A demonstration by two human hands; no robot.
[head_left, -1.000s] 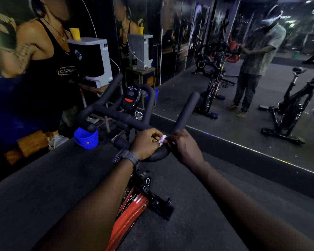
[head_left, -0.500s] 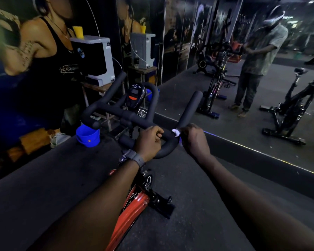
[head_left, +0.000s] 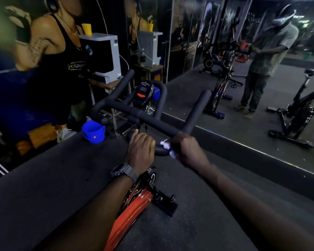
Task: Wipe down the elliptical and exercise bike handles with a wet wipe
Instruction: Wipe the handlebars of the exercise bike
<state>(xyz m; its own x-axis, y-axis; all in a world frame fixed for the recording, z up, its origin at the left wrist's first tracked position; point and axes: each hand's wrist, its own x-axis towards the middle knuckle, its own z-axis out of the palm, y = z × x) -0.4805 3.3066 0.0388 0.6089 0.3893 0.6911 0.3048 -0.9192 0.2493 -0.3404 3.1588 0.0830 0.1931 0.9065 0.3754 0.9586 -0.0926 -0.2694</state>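
Observation:
The exercise bike's black padded handlebar (head_left: pixel 149 120) fills the middle of the head view, above an orange frame (head_left: pixel 132 207). My left hand (head_left: pixel 140 149), with a watch on its wrist, grips the near curved loop of the bar. Just to the right, my right hand (head_left: pixel 188 150) wraps the same loop at the base of the right prong, holding a white wet wipe (head_left: pixel 166 144) against the bar. Most of the wipe is hidden under my fingers. A small console (head_left: pixel 143 92) sits between the bars.
A blue bucket (head_left: pixel 93 133) stands on the dark floor left of the bike. Behind it a white machine (head_left: pixel 101 55) rests on a wooden stand. A wall mirror (head_left: pixel 243 87) on the right reflects other bikes and a standing person.
My right hand with the wipe has slid a little along the bar toward the right prong's base. My left hand keeps its grip on the loop. The view has shifted slightly.

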